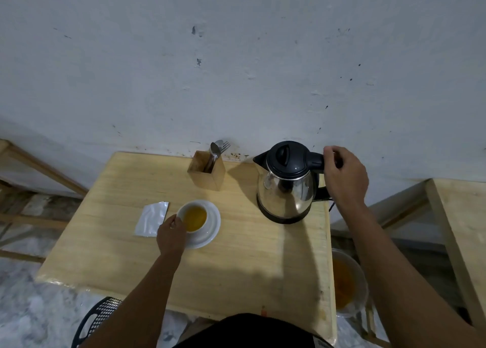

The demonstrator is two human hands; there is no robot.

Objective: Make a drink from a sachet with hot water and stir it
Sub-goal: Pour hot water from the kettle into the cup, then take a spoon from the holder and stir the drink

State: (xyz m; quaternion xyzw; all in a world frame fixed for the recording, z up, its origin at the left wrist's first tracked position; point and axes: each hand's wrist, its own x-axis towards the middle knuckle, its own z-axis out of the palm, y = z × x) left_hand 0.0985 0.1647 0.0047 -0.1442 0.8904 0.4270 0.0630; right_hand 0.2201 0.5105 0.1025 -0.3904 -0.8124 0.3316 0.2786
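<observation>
Cup (195,217), already amber-filled, was steadied on its saucer (211,225) by the left hand (171,233) while the right hand (344,177) loosely curled at the kettle (286,182) handle; a spoon (215,149) would be needed, stirred gently

Both forearms are bare, and the person wears a black garment (252,330).
</observation>
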